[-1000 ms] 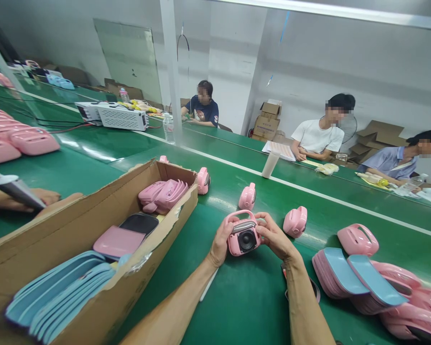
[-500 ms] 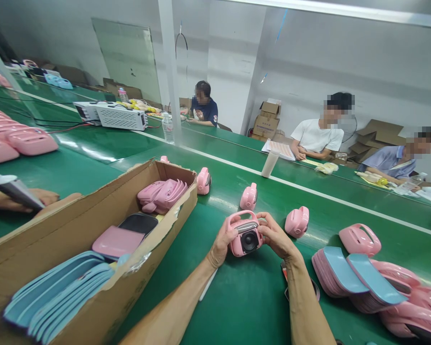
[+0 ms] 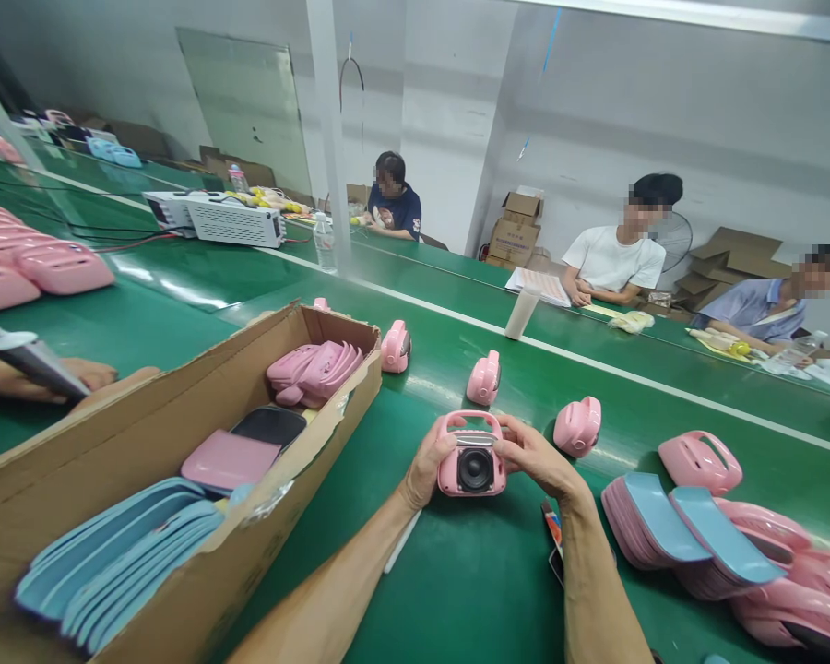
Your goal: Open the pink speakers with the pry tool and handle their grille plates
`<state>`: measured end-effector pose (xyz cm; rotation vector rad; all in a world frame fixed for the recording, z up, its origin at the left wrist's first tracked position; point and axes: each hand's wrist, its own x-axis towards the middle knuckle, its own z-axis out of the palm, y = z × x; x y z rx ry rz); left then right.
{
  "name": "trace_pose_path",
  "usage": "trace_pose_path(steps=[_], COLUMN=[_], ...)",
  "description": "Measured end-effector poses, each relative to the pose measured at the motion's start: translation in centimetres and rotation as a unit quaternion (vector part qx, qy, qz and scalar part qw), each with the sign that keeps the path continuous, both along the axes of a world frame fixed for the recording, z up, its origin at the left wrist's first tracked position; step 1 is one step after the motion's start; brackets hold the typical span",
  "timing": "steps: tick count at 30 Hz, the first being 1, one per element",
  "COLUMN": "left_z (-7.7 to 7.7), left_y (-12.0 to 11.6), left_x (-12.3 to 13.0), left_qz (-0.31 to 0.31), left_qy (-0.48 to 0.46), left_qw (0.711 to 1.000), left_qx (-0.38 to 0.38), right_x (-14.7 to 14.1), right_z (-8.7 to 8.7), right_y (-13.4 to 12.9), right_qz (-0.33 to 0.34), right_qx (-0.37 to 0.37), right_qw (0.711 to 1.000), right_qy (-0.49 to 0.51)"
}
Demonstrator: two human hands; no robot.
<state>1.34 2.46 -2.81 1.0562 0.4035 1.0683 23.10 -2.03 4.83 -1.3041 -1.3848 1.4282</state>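
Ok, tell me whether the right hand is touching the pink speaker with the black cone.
Touching. The head view shows the right hand at the pink speaker, its thumb lying on the upper right corner.

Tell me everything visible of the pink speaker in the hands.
The pink speaker is a glossy, plastic-looking casing with an arched handle on top. Its front shows a round black cone in a dark square frame, below a greyish strip. It is roughly upright, front toward the camera, held at its sides by the left hand and right hand. Whether it rests on the green table is unclear.
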Motion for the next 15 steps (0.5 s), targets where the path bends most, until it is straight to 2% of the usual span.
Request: trace_pose_path(steps=[9, 15], left_z=[0.3, 1.2], left_y=[0.4, 1.0], left_x=[0.0, 0.0], left_qz=[-0.013, -0.023], left_qy=[0.009, 0.075], left_qw=[1.000, 0.997], left_qx=[0.003, -0.014], right_x=[0.8, 0.6], right_z=[0.7, 2.3], right_y=[-0.3, -0.3], right_qz=[-0.003, 0.004], right_qx=[0.003, 0.118], right_qw=[1.000, 0.986], right_qy=[-0.016, -0.118])
